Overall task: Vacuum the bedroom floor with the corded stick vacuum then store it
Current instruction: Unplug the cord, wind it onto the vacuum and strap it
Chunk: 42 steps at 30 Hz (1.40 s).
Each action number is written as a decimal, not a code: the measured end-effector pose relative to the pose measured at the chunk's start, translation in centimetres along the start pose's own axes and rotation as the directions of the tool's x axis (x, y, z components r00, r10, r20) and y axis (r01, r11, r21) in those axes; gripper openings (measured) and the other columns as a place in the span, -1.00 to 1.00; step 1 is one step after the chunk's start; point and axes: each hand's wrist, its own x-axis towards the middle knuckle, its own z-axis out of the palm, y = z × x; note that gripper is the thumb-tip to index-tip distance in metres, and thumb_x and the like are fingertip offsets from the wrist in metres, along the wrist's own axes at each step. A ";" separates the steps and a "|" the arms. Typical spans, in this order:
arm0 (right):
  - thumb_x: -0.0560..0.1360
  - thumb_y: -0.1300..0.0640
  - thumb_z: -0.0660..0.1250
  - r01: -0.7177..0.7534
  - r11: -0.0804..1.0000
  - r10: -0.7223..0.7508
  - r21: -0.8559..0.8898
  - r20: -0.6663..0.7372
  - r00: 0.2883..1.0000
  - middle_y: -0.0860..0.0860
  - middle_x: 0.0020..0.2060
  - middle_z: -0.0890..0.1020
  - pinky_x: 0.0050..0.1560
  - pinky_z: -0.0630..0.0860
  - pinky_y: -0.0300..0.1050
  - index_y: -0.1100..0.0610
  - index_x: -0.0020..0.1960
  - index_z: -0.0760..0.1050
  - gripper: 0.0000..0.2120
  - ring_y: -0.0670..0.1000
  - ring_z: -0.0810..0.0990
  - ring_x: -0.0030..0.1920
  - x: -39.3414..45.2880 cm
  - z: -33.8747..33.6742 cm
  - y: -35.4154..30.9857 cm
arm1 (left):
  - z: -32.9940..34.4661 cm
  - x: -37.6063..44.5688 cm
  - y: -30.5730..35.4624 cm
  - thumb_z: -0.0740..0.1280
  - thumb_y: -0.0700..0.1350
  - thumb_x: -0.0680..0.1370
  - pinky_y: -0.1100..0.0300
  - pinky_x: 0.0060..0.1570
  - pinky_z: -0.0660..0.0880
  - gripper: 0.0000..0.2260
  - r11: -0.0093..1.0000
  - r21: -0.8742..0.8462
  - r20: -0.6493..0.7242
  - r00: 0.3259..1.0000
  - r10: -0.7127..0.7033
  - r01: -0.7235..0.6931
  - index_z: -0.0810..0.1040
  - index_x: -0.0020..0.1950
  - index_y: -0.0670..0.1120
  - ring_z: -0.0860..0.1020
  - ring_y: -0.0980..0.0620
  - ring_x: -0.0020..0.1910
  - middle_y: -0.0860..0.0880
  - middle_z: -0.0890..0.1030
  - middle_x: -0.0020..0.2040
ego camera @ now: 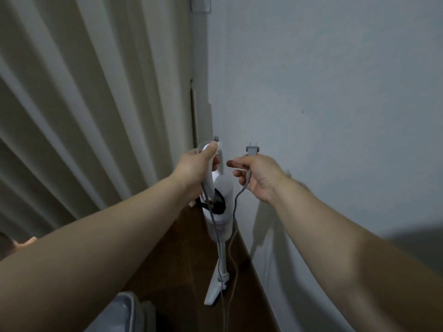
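Curtain [79, 111]: pleated, hanging at the left, close beside the vacuum.
Left hand [194, 167]: fingers wrapped round the handle of the stick vacuum [221, 204], thumb on top.
Vacuum: upright in the corner, floor head on the dark wood floor [167, 259].
Cord [233, 248]: hangs slack, trailing down beside the tube.
Right hand [257, 174]: closed round the cord just below the plug [252, 149], prongs up, unplugged.
Risk: the slack cord could snag the floor head; a one-handed hold may let the vacuum tip against the wall [323, 92].
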 end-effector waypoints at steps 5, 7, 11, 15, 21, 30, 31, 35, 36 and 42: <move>0.47 0.29 0.31 -0.053 0.998 0.053 -0.018 0.021 0.998 0.12 -0.19 0.61 -0.47 0.34 -0.26 0.21 -0.20 0.53 -0.92 -0.06 0.47 -0.39 9.1 1.4 -3.0 | 1.0 7.7 1.8 0.37 0.06 0.52 0.01 0.06 0.51 -0.77 1.000 0.005 -0.115 0.993 0.010 -0.010 0.58 -0.12 -0.12 0.55 -0.02 -0.23 -0.05 0.59 -0.25; 0.47 0.32 0.30 -0.054 0.998 0.054 -0.033 0.023 0.998 0.14 -0.20 0.57 -0.50 0.32 -0.28 0.21 -0.21 0.50 -0.91 -0.04 0.46 -0.40 12.0 2.1 -3.9 | 1.0 10.3 2.5 0.37 0.09 0.51 0.01 0.08 0.52 -0.75 1.000 0.002 -0.141 0.990 0.006 -0.006 0.59 -0.08 -0.10 0.56 -0.03 -0.18 -0.06 0.60 -0.20; 0.47 0.34 0.30 -0.082 0.995 0.084 -0.051 0.038 0.996 0.13 -0.25 0.56 -0.48 0.32 -0.27 0.22 -0.19 0.48 -0.92 -0.05 0.46 -0.41 16.8 3.7 -5.0 | 0.2 15.6 3.1 0.37 0.09 0.51 0.01 0.12 0.51 -0.74 0.999 -0.035 -0.184 0.983 0.001 -0.007 0.57 -0.08 -0.11 0.56 -0.04 -0.15 -0.06 0.60 -0.20; 0.48 0.35 0.30 -0.043 0.997 0.045 -0.070 0.028 0.999 0.15 -0.20 0.57 -0.45 0.34 -0.24 0.18 -0.22 0.43 -0.85 -0.05 0.46 -0.41 22.5 5.1 -6.8 | 0.1 22.5 4.4 0.36 0.04 0.54 0.09 -0.01 0.51 -0.76 0.994 -0.100 -0.171 0.985 0.024 -0.042 0.56 -0.18 -0.12 0.55 0.00 -0.25 -0.02 0.59 -0.30; 0.48 0.35 0.31 -0.007 0.997 0.004 -0.072 -0.051 0.999 0.17 -0.10 0.60 -0.46 0.35 -0.26 0.14 -0.26 0.42 -0.80 -0.06 0.46 -0.41 32.3 8.3 -10.0 | -0.1 35.2 6.7 0.30 0.00 0.59 0.22 -0.29 0.49 -0.77 0.987 -0.163 -0.026 1.000 -0.007 0.003 0.53 -0.16 -0.13 0.54 0.06 -0.31 0.00 0.58 -0.31; 0.50 0.35 0.30 -0.008 0.995 -0.007 -0.095 -0.154 0.988 0.06 -0.24 0.58 -0.40 0.36 -0.23 0.10 -0.19 0.38 -0.80 -0.05 0.46 -0.39 43.7 12.5 -13.6 | 0.5 51.3 9.8 0.26 -0.16 0.62 0.26 -0.39 0.52 -0.86 0.959 -0.220 0.281 0.953 -0.114 0.180 0.53 -0.11 -0.16 0.57 0.11 -0.40 0.01 0.61 -0.38; 0.49 0.35 0.31 -0.008 0.995 -0.008 -0.098 -0.166 0.986 0.03 -0.30 0.53 -0.40 0.35 -0.23 0.09 -0.23 0.37 -0.76 -0.06 0.46 -0.39 44.9 12.2 -13.8 | 1.2 52.8 10.2 0.26 -0.17 0.62 0.27 -0.41 0.52 -0.85 0.955 -0.217 0.297 0.945 -0.135 0.204 0.53 -0.14 -0.15 0.58 0.10 -0.41 -0.01 0.61 -0.35; 0.49 0.34 0.32 -0.011 0.991 -0.015 -0.130 -0.193 0.981 0.00 -0.39 0.46 -0.33 0.35 -0.20 0.08 -0.30 0.35 -0.72 -0.06 0.44 -0.39 48.7 11.1 -14.5 | 3.4 58.1 10.7 0.25 -0.15 0.62 0.17 -0.27 0.49 -0.85 0.968 -0.136 0.291 0.942 -0.164 0.211 0.52 -0.14 -0.10 0.55 0.03 -0.25 -0.07 0.59 -0.19; 0.49 0.34 0.32 -0.005 0.990 -0.024 -0.144 -0.199 0.980 0.02 -0.39 0.47 -0.33 0.34 -0.19 0.09 -0.30 0.34 -0.72 -0.05 0.44 -0.39 49.8 10.7 -14.8 | 4.1 59.6 10.9 0.25 -0.14 0.62 0.16 -0.24 0.48 -0.84 0.973 -0.115 0.276 0.947 -0.163 0.201 0.51 -0.15 -0.09 0.53 0.03 -0.23 -0.06 0.59 -0.17; 0.48 0.33 0.31 0.053 0.981 -0.095 -0.187 -0.227 0.969 0.38 0.04 0.58 -0.32 0.40 -0.18 0.10 -0.30 0.36 -0.75 0.00 0.48 -0.32 53.9 8.5 -16.1 | 7.5 65.8 11.7 0.24 -0.09 0.62 0.19 -0.27 0.46 -0.81 0.980 -0.045 0.177 0.967 -0.185 0.196 0.54 -0.12 -0.13 0.50 0.06 -0.27 -0.03 0.57 -0.21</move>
